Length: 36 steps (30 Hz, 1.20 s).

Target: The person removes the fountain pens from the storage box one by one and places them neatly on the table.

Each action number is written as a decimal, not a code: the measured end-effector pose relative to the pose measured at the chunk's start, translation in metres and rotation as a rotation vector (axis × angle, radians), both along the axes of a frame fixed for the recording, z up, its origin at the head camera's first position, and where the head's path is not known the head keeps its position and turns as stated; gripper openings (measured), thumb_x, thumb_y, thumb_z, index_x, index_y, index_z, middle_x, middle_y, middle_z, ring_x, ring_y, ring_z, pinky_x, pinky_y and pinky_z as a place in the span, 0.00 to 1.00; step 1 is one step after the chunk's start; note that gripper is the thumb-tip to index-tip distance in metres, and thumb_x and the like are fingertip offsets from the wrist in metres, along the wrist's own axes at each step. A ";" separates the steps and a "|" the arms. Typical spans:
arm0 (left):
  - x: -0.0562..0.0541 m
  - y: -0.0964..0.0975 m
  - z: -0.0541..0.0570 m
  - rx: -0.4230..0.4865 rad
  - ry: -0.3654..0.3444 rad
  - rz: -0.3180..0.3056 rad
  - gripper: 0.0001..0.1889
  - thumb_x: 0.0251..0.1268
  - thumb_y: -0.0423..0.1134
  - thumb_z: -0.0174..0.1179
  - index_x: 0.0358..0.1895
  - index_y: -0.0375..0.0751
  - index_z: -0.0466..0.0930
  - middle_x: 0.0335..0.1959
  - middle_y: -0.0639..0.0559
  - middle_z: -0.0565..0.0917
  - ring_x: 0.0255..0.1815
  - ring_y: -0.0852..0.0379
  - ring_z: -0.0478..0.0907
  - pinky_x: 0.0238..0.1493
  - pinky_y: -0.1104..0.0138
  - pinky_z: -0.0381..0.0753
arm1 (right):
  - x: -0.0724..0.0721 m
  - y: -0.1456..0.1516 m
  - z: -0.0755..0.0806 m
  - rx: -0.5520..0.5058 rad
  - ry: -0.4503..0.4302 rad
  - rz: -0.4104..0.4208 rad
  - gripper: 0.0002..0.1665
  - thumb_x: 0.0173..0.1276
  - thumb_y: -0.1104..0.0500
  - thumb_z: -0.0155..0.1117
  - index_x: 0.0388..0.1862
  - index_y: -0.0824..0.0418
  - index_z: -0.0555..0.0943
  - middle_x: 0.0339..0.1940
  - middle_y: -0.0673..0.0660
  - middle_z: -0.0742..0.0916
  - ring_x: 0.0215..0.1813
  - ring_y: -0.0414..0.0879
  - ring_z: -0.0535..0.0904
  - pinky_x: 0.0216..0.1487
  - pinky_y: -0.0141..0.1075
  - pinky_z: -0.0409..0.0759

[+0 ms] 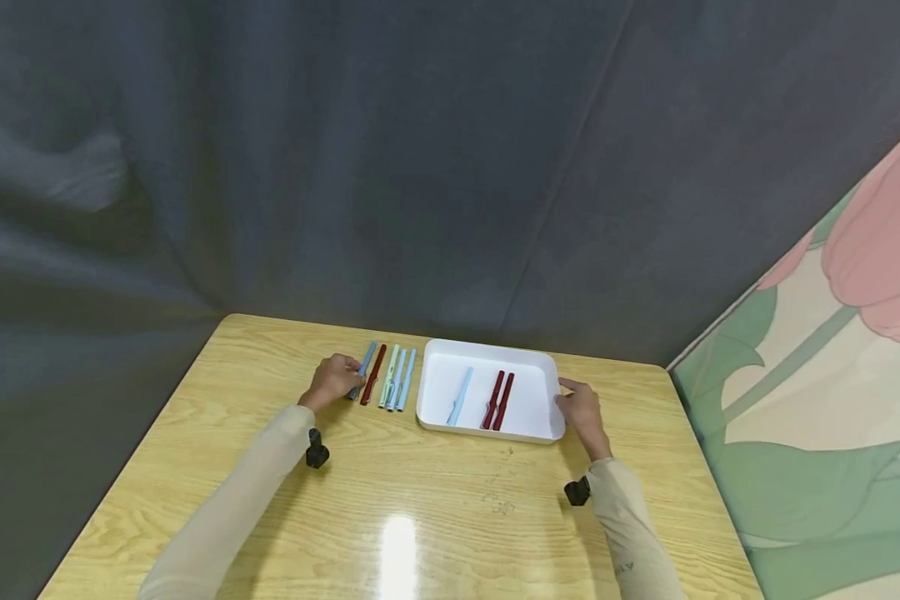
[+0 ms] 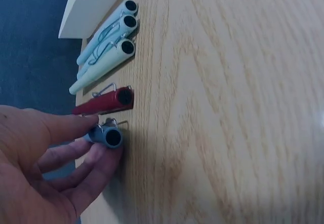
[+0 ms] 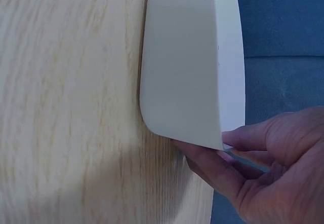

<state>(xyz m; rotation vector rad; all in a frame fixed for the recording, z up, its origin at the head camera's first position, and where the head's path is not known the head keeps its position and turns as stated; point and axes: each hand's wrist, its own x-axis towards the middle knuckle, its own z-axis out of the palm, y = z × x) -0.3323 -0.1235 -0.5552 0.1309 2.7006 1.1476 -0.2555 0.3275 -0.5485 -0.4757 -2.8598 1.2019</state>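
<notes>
My left hand [image 1: 335, 379] pinches a darker blue pen [image 2: 107, 136] between thumb and fingers, at the left end of a row on the table. Right beside it lies a dark red pen [image 1: 373, 375] with a wire clip. Farther along the row are a pale green pen [image 1: 390, 375] and two light blue pens [image 1: 407, 379]. My right hand [image 1: 581, 410] grips the right wall of a white tray [image 1: 495, 348], thumb over the rim and fingers outside. Inside the tray lie a light blue pen [image 1: 461, 396] and two dark red pens [image 1: 498, 400], roughly parallel.
The wooden table [image 1: 420, 492] carries everything, and its back edge meets a dark grey curtain [image 1: 420, 167]. A flower-patterned cloth [image 1: 817, 417] hangs along the right side. Each wrist wears a small black camera [image 1: 317, 450].
</notes>
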 end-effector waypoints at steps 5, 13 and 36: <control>0.001 0.003 -0.005 -0.033 0.049 0.024 0.18 0.70 0.36 0.67 0.57 0.27 0.84 0.57 0.32 0.86 0.55 0.37 0.85 0.53 0.48 0.85 | -0.001 -0.001 -0.001 0.010 0.002 -0.004 0.25 0.75 0.69 0.59 0.70 0.74 0.76 0.49 0.78 0.87 0.43 0.64 0.88 0.29 0.35 0.82; 0.004 0.002 -0.010 0.037 0.003 0.041 0.21 0.73 0.38 0.65 0.63 0.29 0.81 0.60 0.31 0.84 0.57 0.36 0.84 0.49 0.49 0.86 | 0.001 0.002 0.000 -0.006 -0.016 -0.013 0.26 0.75 0.69 0.59 0.71 0.73 0.75 0.49 0.78 0.87 0.41 0.61 0.88 0.29 0.35 0.82; 0.009 0.000 -0.010 0.031 0.029 0.060 0.19 0.74 0.38 0.62 0.60 0.27 0.81 0.53 0.32 0.86 0.48 0.39 0.85 0.43 0.53 0.84 | -0.005 0.003 -0.005 -0.014 -0.038 -0.019 0.27 0.76 0.68 0.57 0.72 0.71 0.76 0.48 0.76 0.88 0.32 0.50 0.85 0.25 0.33 0.79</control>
